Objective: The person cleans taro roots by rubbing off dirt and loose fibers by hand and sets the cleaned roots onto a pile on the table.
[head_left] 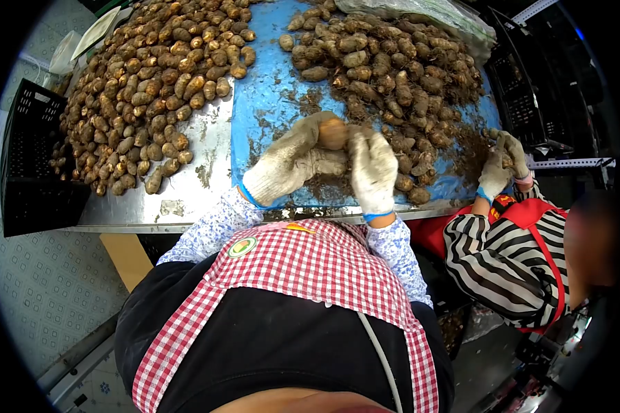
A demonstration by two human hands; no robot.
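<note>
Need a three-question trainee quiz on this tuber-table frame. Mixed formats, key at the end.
1. True or false: both of the camera wearer's hands are bare.
2. Multiple choice: what do the fingers of the left hand hold?
A) a brush
B) a tuber
C) a knife
3. Fill in: the right-hand pile of tubers lies on a ____ sheet.

Key
1. False: the left hand and the right hand both wear soiled, pale gloves.
2. B
3. blue
</note>
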